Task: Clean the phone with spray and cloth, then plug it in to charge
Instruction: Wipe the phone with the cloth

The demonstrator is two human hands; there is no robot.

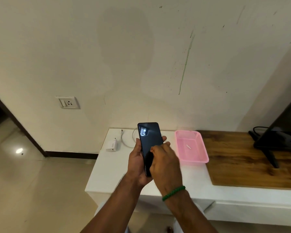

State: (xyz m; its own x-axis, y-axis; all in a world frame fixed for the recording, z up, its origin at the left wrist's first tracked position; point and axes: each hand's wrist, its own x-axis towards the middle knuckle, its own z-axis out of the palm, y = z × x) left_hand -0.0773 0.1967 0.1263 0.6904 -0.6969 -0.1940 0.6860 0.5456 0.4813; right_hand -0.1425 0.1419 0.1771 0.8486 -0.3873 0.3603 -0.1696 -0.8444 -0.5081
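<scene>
Phone up off the counter, above its left part, screen dark, gripped in left hand with thumb on left edge and fingertips curled round right edge. Right hand over the lower screen with fingers bent, cannot tell if gripping or only touching. Charger and white cable lying by counter's far-left corner, pink basket at far edge just right of the hands, small white bit inside; socket on wall left of counter.
</scene>
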